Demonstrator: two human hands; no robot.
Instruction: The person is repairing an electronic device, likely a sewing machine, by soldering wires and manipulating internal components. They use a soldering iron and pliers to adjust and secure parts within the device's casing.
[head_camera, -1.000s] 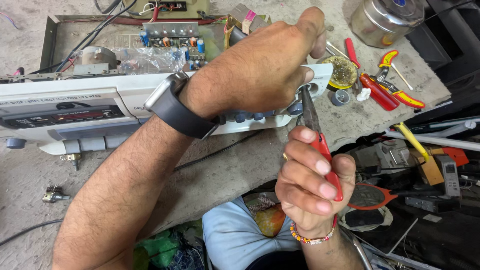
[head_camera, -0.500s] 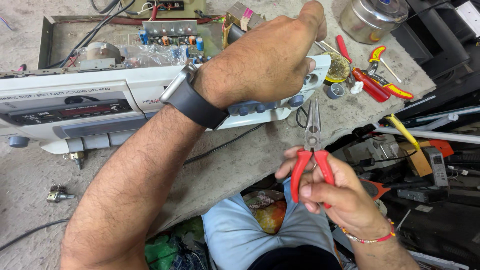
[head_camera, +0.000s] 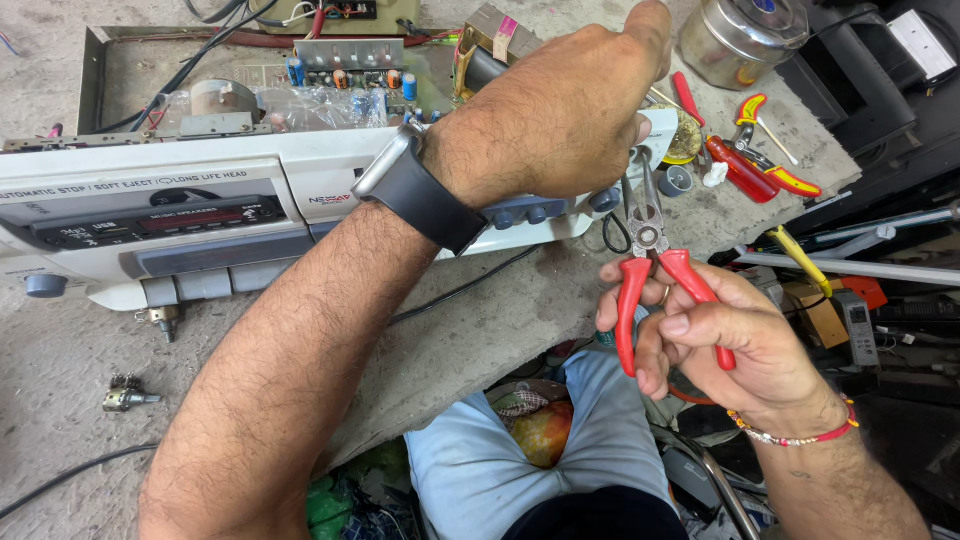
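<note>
My left hand (head_camera: 570, 110), with a dark watch on its wrist, grips the right end of a white cassette player (head_camera: 190, 215) that lies on its side on the concrete bench (head_camera: 470, 350). Behind the player, its opened chassis shows a circuit board (head_camera: 345, 65). My right hand (head_camera: 720, 335) holds red-handled needle-nose pliers (head_camera: 650, 255), handles spread, tips pointing up at the player's right end just under my left fingers. The exact spot the tips touch is hidden.
Red-handled tools (head_camera: 745, 165) and a round glass jar (head_camera: 740, 35) lie at the back right. A small potentiometer (head_camera: 125, 398) rests at the bench's front left. A black cable (head_camera: 470, 285) runs under the player. Tools and clutter (head_camera: 840, 300) fill the floor at right.
My right hand dropped away from the player, then came back up with the pliers, opening the handles. The left hand kept its hold on the player's end.
</note>
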